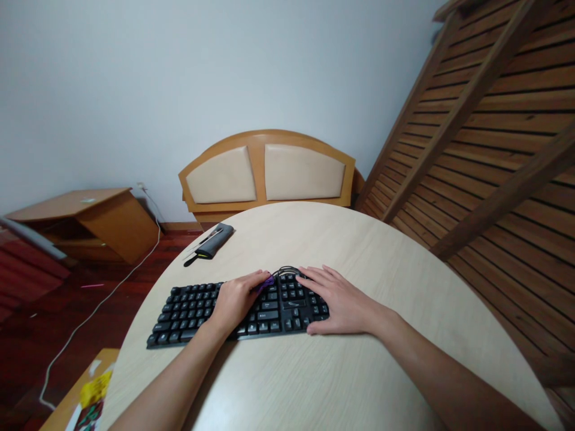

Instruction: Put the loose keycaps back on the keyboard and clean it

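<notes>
A black keyboard (265,308) lies flat on the round, light wood-grain table (359,371). Over its middle rests my left hand (238,297), closed, with a crumpled purple cloth (267,282) showing at its fingertips against the upper keys. Most of the cloth is hidden under the hand. My right hand (339,302) spans the keyboard's right end, thumb by the near edge and fingers at the far edge, holding it. Behind the keyboard, between my hands, lies its looped black cable (287,269).
A dark grey pouch (217,242) with slim tools on it lies at the table's far left. Beyond the table stands a headboard (260,143); slatted wood (471,131) leans at the right. A wooden cabinet (108,221) and a white cord (96,311) are at the left.
</notes>
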A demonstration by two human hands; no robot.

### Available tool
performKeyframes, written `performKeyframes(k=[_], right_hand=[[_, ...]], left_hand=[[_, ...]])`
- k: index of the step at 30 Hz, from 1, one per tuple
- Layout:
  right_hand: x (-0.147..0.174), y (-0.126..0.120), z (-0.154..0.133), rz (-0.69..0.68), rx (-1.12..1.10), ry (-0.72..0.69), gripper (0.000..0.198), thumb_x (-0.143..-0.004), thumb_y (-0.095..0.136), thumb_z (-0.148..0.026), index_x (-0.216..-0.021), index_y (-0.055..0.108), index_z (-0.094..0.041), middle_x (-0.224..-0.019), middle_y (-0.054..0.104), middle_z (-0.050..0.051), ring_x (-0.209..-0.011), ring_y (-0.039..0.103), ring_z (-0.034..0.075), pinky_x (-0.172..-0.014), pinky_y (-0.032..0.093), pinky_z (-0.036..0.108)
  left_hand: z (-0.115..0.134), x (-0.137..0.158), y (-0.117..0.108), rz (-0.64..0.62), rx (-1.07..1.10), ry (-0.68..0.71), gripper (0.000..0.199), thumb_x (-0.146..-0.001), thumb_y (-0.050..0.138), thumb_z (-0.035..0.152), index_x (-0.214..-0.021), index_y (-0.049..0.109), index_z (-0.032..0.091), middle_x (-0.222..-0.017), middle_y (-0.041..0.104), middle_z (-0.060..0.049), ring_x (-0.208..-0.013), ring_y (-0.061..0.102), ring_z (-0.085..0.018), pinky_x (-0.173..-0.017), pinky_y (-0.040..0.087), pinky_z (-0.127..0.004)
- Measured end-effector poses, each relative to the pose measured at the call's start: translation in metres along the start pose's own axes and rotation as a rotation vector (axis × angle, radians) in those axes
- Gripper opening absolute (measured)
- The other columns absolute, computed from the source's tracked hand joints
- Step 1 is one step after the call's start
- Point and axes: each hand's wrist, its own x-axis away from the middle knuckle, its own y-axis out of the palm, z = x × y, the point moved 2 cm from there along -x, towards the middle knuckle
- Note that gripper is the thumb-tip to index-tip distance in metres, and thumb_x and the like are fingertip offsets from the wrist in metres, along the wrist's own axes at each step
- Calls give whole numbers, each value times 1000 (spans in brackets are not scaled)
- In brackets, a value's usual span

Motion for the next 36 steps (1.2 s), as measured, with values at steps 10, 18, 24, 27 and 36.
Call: performKeyframes(k=[10,18,24,27,36], right_hand=[[-5,6,2,32,-44,11,104,-68,74,-70,-153,40,-22,-160,37,13,-146,33,35,-122,17,57],[-5,9,10,49,-71,13,105,-66,76,-70,-153,41,-24,-160,38,12,-146,33,35,-121,18,57],[-5,8,20,61,-102,28,105,-64,77,-72,-152,43,-25,-159,40,12,-145,35,35,-121,18,59],[-5,7,23,75,-112,36,105,-63,78,-72,-151,45,-25,-158,41,13,-144,36,35,-121,18,60],[-5,9,33,114,-114,52,103,-63,77,-73,-150,45,-27,-158,41,11,-145,35,36,-121,16,61]], left_hand=[[5,-2,1,-49,23,12,37,-91,60,14,-121,71,31,-126,70,2,-113,70,-22,-97,59,-40],[4,-3,-3,-96,72,47,33,-94,59,18,-122,71,30,-127,70,2,-115,68,-21,-100,57,-39],[11,-1,-3,-140,154,168,36,-93,59,14,-122,72,30,-123,72,3,-116,68,-20,-101,57,-37],[20,1,-3,-200,193,234,36,-93,59,14,-124,71,28,-122,73,1,-119,66,-20,-102,56,-36],[37,3,-11,-371,323,315,32,-95,59,16,-124,70,24,-123,72,-4,-118,67,-18,-106,52,-33]])
